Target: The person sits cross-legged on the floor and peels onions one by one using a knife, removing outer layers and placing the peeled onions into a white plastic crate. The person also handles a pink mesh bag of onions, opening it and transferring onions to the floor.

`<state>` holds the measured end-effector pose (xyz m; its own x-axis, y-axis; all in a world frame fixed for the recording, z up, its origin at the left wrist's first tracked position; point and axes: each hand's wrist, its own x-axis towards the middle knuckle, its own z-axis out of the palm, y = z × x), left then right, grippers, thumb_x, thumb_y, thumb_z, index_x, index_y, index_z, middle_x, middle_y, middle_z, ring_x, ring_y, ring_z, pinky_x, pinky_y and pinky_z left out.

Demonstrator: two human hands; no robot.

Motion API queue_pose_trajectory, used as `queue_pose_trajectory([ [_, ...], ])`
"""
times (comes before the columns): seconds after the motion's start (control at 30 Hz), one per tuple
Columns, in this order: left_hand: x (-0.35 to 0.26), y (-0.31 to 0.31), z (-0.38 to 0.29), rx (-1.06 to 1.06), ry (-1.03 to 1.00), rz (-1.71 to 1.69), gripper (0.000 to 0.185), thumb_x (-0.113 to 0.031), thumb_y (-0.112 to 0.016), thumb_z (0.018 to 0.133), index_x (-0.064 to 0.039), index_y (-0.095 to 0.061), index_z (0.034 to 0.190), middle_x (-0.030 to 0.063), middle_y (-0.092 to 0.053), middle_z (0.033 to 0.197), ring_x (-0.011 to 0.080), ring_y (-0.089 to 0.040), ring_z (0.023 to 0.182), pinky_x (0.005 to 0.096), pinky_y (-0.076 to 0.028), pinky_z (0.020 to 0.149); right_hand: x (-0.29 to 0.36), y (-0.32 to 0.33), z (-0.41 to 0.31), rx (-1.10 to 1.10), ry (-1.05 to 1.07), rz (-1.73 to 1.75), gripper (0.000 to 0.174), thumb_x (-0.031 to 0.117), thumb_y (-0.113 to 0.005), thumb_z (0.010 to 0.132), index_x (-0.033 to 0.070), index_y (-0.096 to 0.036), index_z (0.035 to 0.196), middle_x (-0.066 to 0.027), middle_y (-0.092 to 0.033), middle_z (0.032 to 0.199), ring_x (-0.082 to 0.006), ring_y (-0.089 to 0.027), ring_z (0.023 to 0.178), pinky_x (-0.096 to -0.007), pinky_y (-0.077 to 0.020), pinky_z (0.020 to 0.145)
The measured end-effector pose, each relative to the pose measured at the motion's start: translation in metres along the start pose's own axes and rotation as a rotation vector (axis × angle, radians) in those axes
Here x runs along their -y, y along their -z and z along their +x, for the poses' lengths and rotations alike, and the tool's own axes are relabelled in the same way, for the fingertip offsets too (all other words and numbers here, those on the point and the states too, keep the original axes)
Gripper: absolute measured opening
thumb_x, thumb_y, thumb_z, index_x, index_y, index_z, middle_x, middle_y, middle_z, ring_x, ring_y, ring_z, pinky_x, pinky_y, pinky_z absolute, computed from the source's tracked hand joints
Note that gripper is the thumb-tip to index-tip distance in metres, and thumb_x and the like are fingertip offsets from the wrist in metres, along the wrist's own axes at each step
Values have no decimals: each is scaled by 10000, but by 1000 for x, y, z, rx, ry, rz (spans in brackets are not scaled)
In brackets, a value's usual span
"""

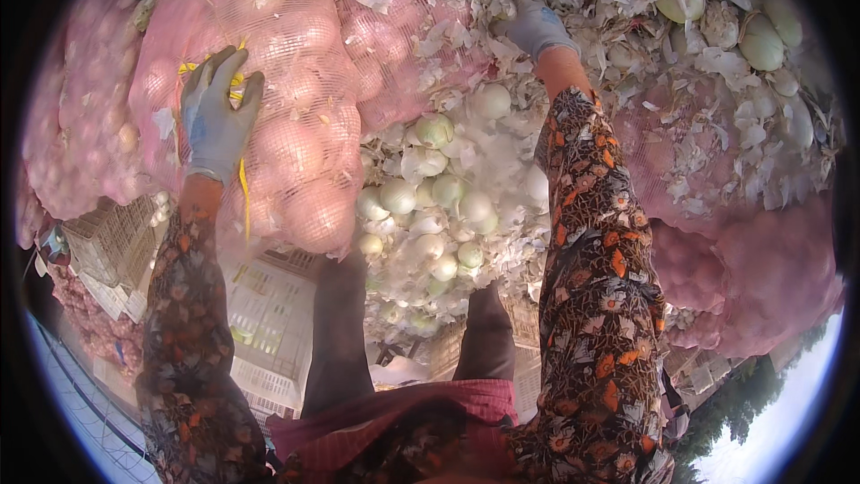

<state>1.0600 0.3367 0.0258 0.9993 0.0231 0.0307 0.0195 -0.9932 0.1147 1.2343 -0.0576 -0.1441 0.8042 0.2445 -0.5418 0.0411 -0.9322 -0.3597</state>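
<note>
My left hand (218, 107), in a pale work glove with a blue patch, rests on a full pink mesh sack of onions (302, 141). Its thumb stands apart from the fingers. Yellow twine (244, 202) passes under that hand and hangs down the sack. Farther out, my right hand (534, 25), gloved alike, reaches into dry onion skins (463, 20) beside another pink mesh sack (376, 33). An onion (502, 7) seems to lie at its fingertips, which are partly hidden, so a grip cannot be made out. Loose pale onions (447, 191) lie heaped between my arms.
Plastic crates (269, 323) stand below the left sack, with another crate (111, 242) farther left. More filled mesh sacks (772, 275) bulge at the right. Peeled-off skins and whole onions (761, 40) cover the upper right. My legs (339, 329) are close to the heap.
</note>
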Motion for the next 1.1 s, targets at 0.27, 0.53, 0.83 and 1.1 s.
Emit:
queue_pose_trajectory([
  [0.27,-3,1,2,-10,25,-25,331,-178,-761,861,-49,-698,1159,148,-679,1203,328,-621,1127,425,-495,988,-38,-69,-152,588,148,155,790,495,-750,770,193,-512,1460,-185,-431,1542,-366,-413,1429,-449,-352,1166],
  [0.53,0,-6,-2,-11,2,-67,316,-181,-740,898,-48,-696,1181,136,-677,1212,302,-632,1111,381,-494,975,-23,-127,-104,231,-88,171,803,457,-738,769,165,-480,1472,-238,-446,1507,-428,-517,1314,-455,-426,1095],
  [0.83,13,-14,-4,-15,43,-131,343,-248,-715,920,-53,-698,1201,123,-674,1253,276,-634,1149,354,-478,1006,30,-178,-150,137,324,-2,678,464,-707,770,133,-586,1349,-172,-604,1359,-353,-563,1275,-435,-443,1071],
  [1.1,21,-20,-5,-27,102,-174,365,-298,-704,948,-74,-692,1235,108,-649,1296,228,-604,1191,330,-469,1021,41,-272,-222,624,402,-66,655,436,-725,764,185,-612,1358,-155,-534,1462,-319,-555,1306,-427,-455,1078],
])
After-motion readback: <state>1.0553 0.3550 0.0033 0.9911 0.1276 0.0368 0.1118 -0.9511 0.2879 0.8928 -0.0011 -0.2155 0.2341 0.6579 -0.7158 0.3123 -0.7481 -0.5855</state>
